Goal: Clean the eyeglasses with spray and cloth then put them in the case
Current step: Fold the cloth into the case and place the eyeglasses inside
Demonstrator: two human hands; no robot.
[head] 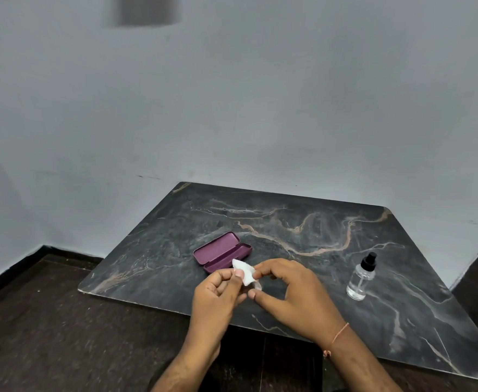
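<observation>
My left hand [218, 295] pinches the white cloth [245, 273] between thumb and forefinger, fingers curled, just above the near part of the worktop [303, 222]. My right hand [291, 290] meets it from the other side: forefinger and thumb curl in and pinch something small and clear right under the cloth, likely a lens of the eyeglasses [256, 287]. Only a faint glassy sliver shows there, so I cannot tell which way the frame points or how its long axis lies. A thin orange thread [338, 336] circles my right wrist.

Just beyond my hands lies the purple case [222, 252], lid swung fully open and flat on the worktop. Its long axis runs on a diagonal, from near-left up to far-right, the open hollow facing up. The cloth's top corner overlaps the case's near edge in this view.

Well off to my right stands the spray bottle [361, 278], upright, clear with a black nozzle on top, apart from everything else. Behind the dark marbled worktop rises a plain grey wall [232, 108].
</observation>
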